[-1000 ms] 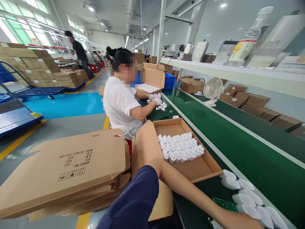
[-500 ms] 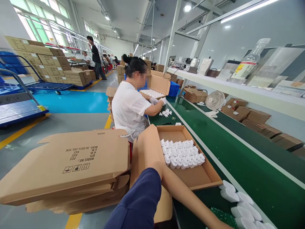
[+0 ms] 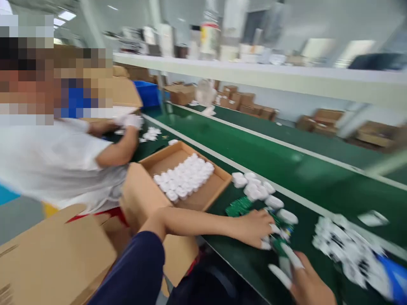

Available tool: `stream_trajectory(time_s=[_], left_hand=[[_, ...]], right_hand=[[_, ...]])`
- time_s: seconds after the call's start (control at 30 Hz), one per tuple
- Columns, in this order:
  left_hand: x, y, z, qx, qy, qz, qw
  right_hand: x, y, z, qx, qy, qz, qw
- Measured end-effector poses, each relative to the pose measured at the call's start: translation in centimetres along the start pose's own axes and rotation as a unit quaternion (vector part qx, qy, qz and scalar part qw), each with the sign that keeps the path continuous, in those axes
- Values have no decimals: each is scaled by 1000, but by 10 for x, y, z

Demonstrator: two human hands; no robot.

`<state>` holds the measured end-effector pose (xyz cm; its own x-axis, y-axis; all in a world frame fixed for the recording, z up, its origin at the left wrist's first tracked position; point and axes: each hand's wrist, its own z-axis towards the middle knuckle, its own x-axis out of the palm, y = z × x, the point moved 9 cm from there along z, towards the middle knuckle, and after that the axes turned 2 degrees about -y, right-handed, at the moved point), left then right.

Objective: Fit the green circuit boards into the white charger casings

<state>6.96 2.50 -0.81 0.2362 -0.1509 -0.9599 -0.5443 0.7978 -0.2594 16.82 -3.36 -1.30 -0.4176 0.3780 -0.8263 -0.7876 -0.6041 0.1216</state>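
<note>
My left hand point(image 3: 254, 228) reaches across the bench with white covers on its fingertips. Its fingers are bent together over small parts beside a cluster of green circuit boards point(image 3: 239, 206); what they pinch is blurred. My right hand point(image 3: 307, 277), also with white finger covers, comes in from the bottom edge. A smeared pale and green piece point(image 3: 284, 263) lies between its thumb and forefinger, close to the left fingertips. White rounded plastic housings point(image 3: 254, 188) stand grouped just beyond my hands. An open cardboard box point(image 3: 219, 190) left of them holds rows of white pieces point(image 3: 186, 178).
Right of my hands is a heap of white parts point(image 3: 346, 250) next to a blue bag point(image 3: 394, 275). A green conveyor point(image 3: 254, 148) runs behind. A shelf point(image 3: 254, 70) overhangs it. A co-worker point(image 3: 63, 156) sits at left, near flattened cartons point(image 3: 57, 254).
The view has swung right and down toward the bench. Both my hands now show, where before only my left forearm and part of that hand were visible. The co-worker has shifted to the left edge.
</note>
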Motion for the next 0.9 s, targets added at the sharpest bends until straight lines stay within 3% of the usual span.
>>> stream_trajectory(time_s=[0.1,0.23,0.4,0.57,0.63,0.77,0.9], left_hand=[[-4,11,6,-7,-11,-29,999],[-7,22,15,-18,-14,-75,997],[1,23,16,-7,-2,-63,998],[2,25,18,-7,-8,-75,997],[0,24,19,-8,-11,-82,997],[-10,22,22,-13,-27,-99,995],[-21,26,22,-25,-58,-127,990]], right_hand=[[2,4,-10,6,8,-75,997],[11,-12,-3,95,38,-87,991],[21,-30,-11,207,88,-78,971],[7,-48,-7,285,86,-36,954],[6,-55,4,292,106,-30,950],[27,-56,33,252,202,-44,945],[41,-59,48,236,217,-42,946]])
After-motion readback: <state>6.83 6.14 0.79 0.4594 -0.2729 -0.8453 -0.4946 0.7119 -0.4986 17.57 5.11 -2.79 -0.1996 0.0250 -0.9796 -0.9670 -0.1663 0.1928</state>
